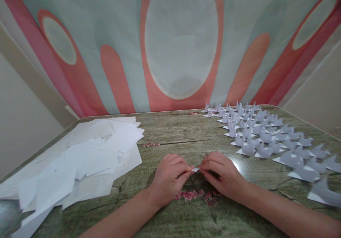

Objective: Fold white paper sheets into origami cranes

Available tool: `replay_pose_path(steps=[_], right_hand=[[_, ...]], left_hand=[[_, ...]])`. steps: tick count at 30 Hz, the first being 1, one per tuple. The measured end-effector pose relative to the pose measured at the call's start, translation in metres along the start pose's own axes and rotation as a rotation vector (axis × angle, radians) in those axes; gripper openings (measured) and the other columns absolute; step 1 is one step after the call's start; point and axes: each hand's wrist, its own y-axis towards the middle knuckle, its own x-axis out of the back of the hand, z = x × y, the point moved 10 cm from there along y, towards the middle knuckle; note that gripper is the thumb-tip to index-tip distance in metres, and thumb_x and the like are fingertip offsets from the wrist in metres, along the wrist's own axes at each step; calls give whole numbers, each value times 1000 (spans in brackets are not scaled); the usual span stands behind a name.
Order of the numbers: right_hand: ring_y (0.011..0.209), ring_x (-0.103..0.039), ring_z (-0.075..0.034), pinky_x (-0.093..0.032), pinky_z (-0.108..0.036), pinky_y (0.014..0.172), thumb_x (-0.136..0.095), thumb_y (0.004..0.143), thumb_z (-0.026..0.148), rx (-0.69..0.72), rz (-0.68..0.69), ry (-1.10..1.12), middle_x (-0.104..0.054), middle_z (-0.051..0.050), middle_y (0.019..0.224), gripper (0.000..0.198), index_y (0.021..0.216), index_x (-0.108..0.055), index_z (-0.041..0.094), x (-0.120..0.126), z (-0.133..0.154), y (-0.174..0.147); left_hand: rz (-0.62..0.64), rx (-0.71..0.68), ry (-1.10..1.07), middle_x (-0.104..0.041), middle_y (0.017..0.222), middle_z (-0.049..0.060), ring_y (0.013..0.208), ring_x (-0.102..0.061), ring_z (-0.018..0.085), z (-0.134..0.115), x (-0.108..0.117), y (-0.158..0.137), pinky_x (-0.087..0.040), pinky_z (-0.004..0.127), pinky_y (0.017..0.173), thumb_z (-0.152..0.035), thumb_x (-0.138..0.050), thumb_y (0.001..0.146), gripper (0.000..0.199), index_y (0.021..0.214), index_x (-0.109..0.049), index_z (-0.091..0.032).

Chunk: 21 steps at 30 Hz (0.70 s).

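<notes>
Between my two hands is a small folded piece of white paper, mostly covered by my fingers. My left hand pinches its left end between thumb and fingers. From the other side, my right hand pinches the right end. Both hands are low over the table, fingertips a short gap apart. How the paper is folded under the fingers is hidden.
A wide, overlapping pile of white paper sheets covers the table's left side. Rows of folded white paper birds stand at the right. The wood-patterned table ends at a wall hanging with coral and grey shapes.
</notes>
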Motion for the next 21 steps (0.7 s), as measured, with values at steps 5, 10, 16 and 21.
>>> replay_pose_path(steps=[5, 10, 16, 21], right_hand=[[71, -50, -15, -34, -31, 65, -53, 82, 13, 99, 20, -145, -61, -2, 76, 7, 84, -58, 19, 0, 6, -2], [72, -50, -16, -33, -32, 67, -51, 84, 14, 190, 59, -241, -61, -3, 75, 9, 81, -58, 18, -5, 14, -3], [69, -48, -15, -32, -32, 67, -45, 88, 17, 181, 152, -302, -59, -2, 71, 17, 76, -58, 18, -19, 10, -6], [72, -47, -16, -33, -32, 67, -47, 87, 17, 116, 192, -276, -59, -3, 74, 15, 77, -58, 18, -25, 4, -6]], left_hand=[[23, -21, 65, -64, 87, 2, 82, -54, 16, 1, -2, -1, -36, 30, 74, -24, -56, 82, 16, 97, -63, -23], [62, -20, 72, -64, 88, 1, 84, -54, 15, 0, -7, -2, -36, 29, 76, -21, -57, 81, 8, 88, -61, -21], [91, 5, 71, -63, 88, 1, 84, -55, 14, 4, -10, -1, -37, 28, 77, -14, -55, 80, 7, 83, -58, -20], [166, 17, 108, -63, 84, 0, 82, -55, 15, 7, -19, -1, -38, 28, 77, -14, -55, 79, 7, 82, -57, -19]])
